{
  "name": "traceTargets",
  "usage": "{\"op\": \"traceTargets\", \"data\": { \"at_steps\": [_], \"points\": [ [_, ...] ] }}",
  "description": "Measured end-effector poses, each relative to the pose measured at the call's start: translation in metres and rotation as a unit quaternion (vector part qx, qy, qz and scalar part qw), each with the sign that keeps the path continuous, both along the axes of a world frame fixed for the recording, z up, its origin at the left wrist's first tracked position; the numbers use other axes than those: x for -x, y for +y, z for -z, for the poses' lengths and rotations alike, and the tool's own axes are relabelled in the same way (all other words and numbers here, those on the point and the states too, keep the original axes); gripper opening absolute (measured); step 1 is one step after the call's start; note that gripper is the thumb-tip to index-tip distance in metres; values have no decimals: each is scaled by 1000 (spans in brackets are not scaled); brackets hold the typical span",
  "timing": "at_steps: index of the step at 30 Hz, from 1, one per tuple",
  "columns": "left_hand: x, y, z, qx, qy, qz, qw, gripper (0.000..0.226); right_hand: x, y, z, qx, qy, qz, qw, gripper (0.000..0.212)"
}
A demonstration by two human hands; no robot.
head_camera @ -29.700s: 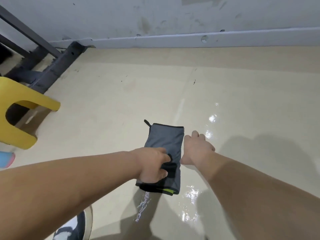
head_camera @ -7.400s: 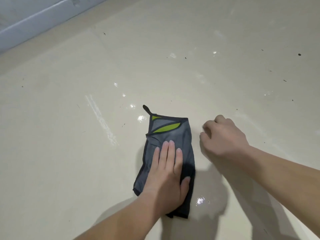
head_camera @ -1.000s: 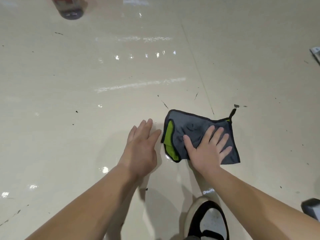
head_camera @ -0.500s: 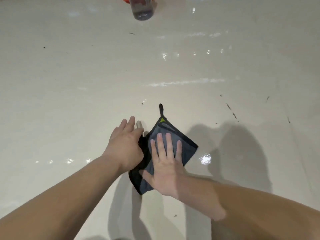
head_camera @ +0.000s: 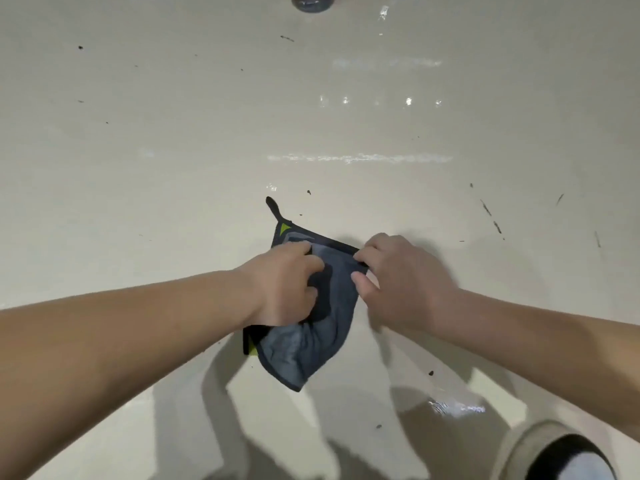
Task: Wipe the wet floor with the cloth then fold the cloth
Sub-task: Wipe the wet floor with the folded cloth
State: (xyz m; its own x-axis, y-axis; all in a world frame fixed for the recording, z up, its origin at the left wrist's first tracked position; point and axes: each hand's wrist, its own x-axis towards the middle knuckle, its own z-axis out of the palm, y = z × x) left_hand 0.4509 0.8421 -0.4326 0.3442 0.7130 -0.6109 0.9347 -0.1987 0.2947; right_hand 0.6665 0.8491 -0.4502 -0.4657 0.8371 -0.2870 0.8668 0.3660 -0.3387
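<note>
The left forearm comes in from the near left, reaching out low over the floor (head_camera: 173, 168); the left hand (head_camera: 287, 285) lies knuckles up on the left side of the cloth (head_camera: 311, 344), its fingers curled down into the grey fabric and bunching a dark fold under them; it grips the cloth rather than pressing it flat. The cloth sits on the floor in the middle of the view, between the two hands, partly doubled over, with a green inner face peeping at its near left edge and a black hanging loop (head_camera: 272, 206) pointing away at its far corner; its near corner lies free. By its look it is soft, light and limp, probably damp and inclined to cling and sag; the bound black edges and corners seem the firmest places to take it, so a fold stays square. The right hand (head_camera: 401, 282) reaches in from the near right, thumb and forefinger pinching the cloth's right edge, the other fingers curled; the hands are close but not touching. Near right, a wet patch (head_camera: 457, 407) glints on the floor, and a shoe (head_camera: 568, 455) shows at the corner.
</note>
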Motion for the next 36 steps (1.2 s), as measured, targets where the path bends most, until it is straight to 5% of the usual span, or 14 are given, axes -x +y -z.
{"op": "traceTargets", "data": {
  "at_steps": [3, 5, 12, 19, 21, 24, 28, 36],
  "points": [
    [-12, -17, 14, 19, 72, 107, 992, 65, -1, -1, -20, 49, -83, 44, 994, 32],
    [-14, -35, 32, 11, 92, 95, 991, 78, 6, -6, -31, 82, -99, 49, 990, 29],
    [21, -74, 88, -223, 37, 120, 967, 74, 74, -17, -41, 79, -240, -15, 967, 19],
    [130, -117, 90, -236, -20, 29, 971, 69, 184, -27, -49, 52, -313, -122, 941, 24],
    [169, -119, 94, -254, -35, 0, 967, 66, 215, -27, -37, 7, -274, -119, 954, 22],
    [241, -101, 92, -251, 19, -87, 964, 67, 258, -38, -12, -11, -101, 39, 994, 27],
    [292, -128, 95, -224, 113, -217, 943, 68, 302, -81, 8, 51, 83, 195, 976, 31],
    [242, -259, 93, -258, 55, -170, 950, 64, 385, -99, 14, 21, 112, 83, 990, 20]
  ]
}}
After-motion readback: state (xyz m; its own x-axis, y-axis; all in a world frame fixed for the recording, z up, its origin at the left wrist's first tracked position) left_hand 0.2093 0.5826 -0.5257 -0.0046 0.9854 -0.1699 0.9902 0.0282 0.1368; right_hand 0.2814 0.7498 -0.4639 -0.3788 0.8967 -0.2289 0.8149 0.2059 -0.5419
